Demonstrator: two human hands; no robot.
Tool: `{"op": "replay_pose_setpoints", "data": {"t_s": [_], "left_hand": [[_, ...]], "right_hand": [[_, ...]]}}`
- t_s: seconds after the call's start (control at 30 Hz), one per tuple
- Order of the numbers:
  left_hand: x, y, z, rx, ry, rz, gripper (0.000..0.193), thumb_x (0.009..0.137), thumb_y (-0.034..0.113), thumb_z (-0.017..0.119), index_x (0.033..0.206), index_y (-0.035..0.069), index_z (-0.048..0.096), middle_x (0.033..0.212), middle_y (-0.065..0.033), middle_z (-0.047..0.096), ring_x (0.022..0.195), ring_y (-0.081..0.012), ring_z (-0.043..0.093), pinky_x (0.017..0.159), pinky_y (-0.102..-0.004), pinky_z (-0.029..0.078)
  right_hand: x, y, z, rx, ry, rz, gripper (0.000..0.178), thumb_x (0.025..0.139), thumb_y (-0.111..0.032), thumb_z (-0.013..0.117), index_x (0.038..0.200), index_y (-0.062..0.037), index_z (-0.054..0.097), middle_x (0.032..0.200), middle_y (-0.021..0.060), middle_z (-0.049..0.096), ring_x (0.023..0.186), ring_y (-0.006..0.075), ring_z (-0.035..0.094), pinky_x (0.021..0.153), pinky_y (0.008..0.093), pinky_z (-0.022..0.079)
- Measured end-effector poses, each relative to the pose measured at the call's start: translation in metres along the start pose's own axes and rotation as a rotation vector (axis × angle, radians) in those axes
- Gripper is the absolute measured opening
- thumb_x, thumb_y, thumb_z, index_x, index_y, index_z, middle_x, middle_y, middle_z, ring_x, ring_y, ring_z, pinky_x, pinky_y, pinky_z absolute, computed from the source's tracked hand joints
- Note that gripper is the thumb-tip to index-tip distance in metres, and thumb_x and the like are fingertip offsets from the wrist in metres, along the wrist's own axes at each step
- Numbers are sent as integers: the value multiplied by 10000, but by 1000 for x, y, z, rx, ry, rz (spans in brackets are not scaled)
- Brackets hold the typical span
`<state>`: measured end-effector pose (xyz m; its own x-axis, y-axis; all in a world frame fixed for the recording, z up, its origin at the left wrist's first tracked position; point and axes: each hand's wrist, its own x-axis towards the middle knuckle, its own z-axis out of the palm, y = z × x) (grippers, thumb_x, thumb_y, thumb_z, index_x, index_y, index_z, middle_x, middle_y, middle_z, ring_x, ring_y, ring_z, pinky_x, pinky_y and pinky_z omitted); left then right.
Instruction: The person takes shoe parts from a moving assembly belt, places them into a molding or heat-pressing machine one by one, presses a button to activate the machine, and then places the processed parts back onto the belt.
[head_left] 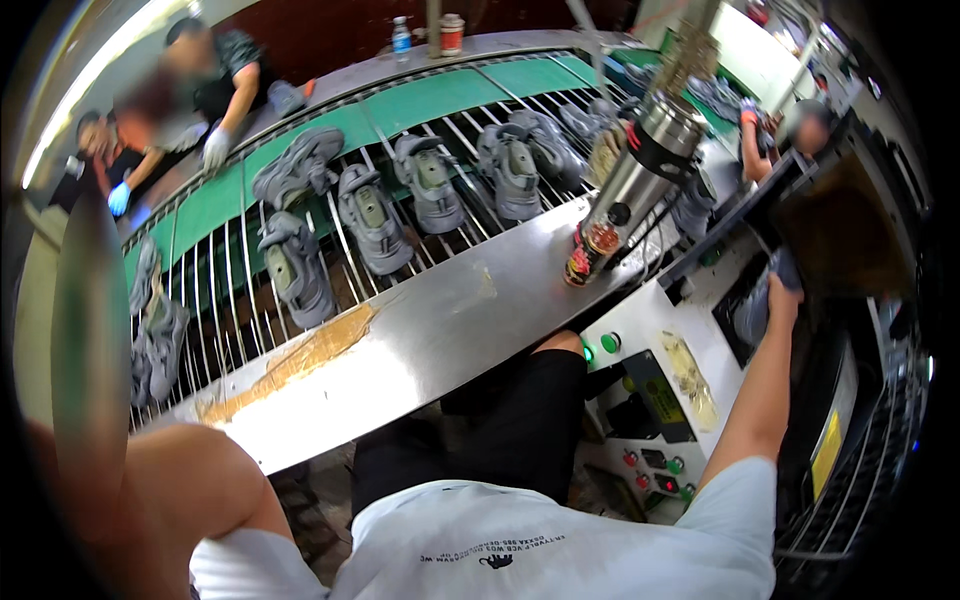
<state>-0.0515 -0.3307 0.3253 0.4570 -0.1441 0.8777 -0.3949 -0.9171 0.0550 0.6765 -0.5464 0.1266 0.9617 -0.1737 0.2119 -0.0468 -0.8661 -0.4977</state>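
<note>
My right arm stretches out to the machine (640, 350) at the right. My right hand (787, 292) is closed on a grey shoe (752, 314), which sits partly inside the machine's dark opening. My left arm (190, 475) is bent up at the far left, very near the camera. Above it stands a tall smeared shape (88, 330); I cannot make out the fingers of my left hand or whether they hold anything. Several grey sneakers, one of them a laced shoe (375, 220), rest on the rack of metal rods (235, 290) ahead of me.
A steel ledge (450, 320) with torn brown tape runs between me and the rack. On it stand a steel flask (655, 150) and a small jar (592, 252). Green belt (420, 105) lies beyond. Two people (215, 80) work at the far left, another (765, 140) at the far right.
</note>
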Motion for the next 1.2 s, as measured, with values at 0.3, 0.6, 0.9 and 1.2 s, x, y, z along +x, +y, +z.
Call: {"op": "replay_pose_setpoints", "data": {"t_s": [0.3, 0.6, 0.9, 1.2], "left_hand": [[-151, -26, 151, -202, 167, -1223, 226, 795, 70, 696, 1015, 30, 668, 884, -73, 680, 835, -165, 638, 799, -291, 503], [-202, 15, 245, -1006, -69, -1291, 817, 828, 183, 732, 1470, 53, 244, 1392, -170, 427, 1299, -253, 405, 1074, -403, 331], [-198, 33, 151, -1071, 893, -1392, 776, 713, 224, 742, 1364, 22, 370, 1296, -138, 505, 1194, -288, 512, 1017, -420, 434], [-348, 115, 76, 329, 1113, -1642, 678, 709, 14, 735, 1305, -11, 411, 1227, -135, 514, 1108, -262, 522, 969, -376, 416]], "right_hand": [[-128, 98, -9, 693, 535, -352, 860, 669, -250, 801, 1333, 77, 363, 1279, 240, 474, 1120, 349, 524, 981, 419, 426], [-289, 107, -23, 1784, -792, -14, 571, 650, -112, 573, 1210, -12, 534, 1207, 110, 579, 1142, 287, 535, 1012, 425, 418], [-521, -44, -6, 1080, -2064, -208, 694, 764, -26, 633, 1382, 1, 316, 1287, 118, 495, 1186, 224, 495, 1029, 356, 386], [-554, -27, 21, 611, -2278, -847, 512, 888, -98, 618, 1355, 25, 448, 1240, 137, 591, 1099, 159, 579, 958, 278, 441]]}}
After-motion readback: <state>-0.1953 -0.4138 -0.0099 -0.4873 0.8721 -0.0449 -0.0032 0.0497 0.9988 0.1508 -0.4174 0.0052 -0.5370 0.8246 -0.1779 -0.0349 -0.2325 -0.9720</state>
